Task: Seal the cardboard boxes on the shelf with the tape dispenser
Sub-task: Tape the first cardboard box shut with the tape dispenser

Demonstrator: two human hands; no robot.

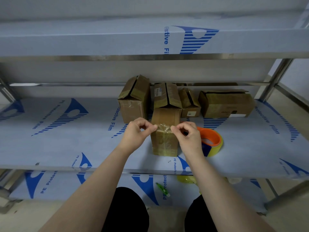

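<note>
small cardboard box (164, 144) stands upright near front edge of the middle shelf (66, 139), which is covered in blue-printed protective film. both hands at its top front edge. left hand (136, 131) fingers (151, 127) curled, thumb and forefinger pinching left end of a clear tape strip (163, 128). right hand (189, 136) same, pinching the right end. the strip runs between the two hands over the box top edge, crinkled, and more glossy tape shows down the box front. tape dispenser (211, 138), orange with a yellowish clear roll, lies on the shelf just right of the box, partly hidden behind the right hand, not held. four more boxes in a row behind: tall box (133, 101) at left with flaps ajar, second box (167, 96) touching the back of the front one, smaller box (190, 104), wide box (227, 102) at right. on the lower shelf (108, 186), a green cutter (163, 189) and a yellow tape roll (186, 179).
</note>
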